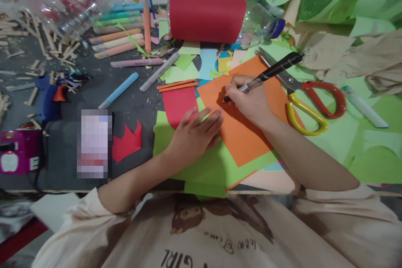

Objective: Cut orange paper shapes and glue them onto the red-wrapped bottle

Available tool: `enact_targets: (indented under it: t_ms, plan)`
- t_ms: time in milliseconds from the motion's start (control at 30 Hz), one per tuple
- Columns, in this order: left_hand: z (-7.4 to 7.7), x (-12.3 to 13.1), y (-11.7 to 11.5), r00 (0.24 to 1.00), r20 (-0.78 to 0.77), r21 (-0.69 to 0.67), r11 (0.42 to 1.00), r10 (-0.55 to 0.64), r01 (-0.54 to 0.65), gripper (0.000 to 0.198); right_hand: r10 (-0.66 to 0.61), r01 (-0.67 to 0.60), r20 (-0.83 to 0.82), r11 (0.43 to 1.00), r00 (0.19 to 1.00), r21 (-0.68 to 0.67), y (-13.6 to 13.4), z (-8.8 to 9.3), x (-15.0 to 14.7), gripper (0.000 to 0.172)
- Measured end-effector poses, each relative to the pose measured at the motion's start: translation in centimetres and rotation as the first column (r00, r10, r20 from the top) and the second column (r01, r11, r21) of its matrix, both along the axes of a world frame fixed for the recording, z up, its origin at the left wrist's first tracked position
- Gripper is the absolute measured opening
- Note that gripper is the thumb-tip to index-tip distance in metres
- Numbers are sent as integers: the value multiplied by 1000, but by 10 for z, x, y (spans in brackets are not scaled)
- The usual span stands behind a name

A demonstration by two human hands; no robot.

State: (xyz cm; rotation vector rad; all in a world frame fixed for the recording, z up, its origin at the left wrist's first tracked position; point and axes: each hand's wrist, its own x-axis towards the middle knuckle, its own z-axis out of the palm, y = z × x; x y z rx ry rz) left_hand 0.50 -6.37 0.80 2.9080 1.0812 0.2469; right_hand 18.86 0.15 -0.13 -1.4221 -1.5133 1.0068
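Note:
My right hand (249,97) is closed round a black pen (276,68), its tip touching an orange sheet of paper (245,142). Fingers spread, my left hand (196,134) lies flat across the orange sheet's left edge and a red rounded paper piece (177,104). Green paper (201,171) is underneath both. Two thin orange strips (177,85) run along the top of the red piece. Scissors (291,79) with one red and one yellow handle lie partly on the orange sheet, just right of my right hand.
A plastic bottle wrapped in red paper (207,17) lies behind the sheets. Chalk-like sticks (121,42), a blue glue gun (48,96), a blurred phone (94,144) and a red paper crown (128,140) are at left. Green paper (373,159) and crumpled brown paper (345,56) cover the right side.

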Motion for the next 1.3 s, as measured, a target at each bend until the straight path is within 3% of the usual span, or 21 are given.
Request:
enact_targets:
  t_ms: [233, 533, 967, 1200, 1300]
  plan:
    - [-1, 0, 0, 1000, 4, -14, 1000, 0, 0, 35, -46, 43, -108, 999, 993, -33, 1, 2, -1, 41]
    - [-1, 0, -1, 1000, -2, 4, 1000, 7, -7, 36, -58, 57, -16, 998, 998, -11, 0, 4, -2, 41]
    - [-2, 0, -1, 1000, 0, 0, 1000, 6, -6, 37, -82, 84, -85, 996, 993, 20, -1, 2, -1, 38]
    - [-2, 0, -1, 1000, 15, 13, 1000, 11, -11, 38, 118, -128, -148, 990, 982, -61, -9, 3, -8, 35]
    - [-3, 1, -2, 1000, 17, 17, 1000, 16, -16, 36, 153, -164, -119, 982, 981, -90, -9, 5, -9, 33]
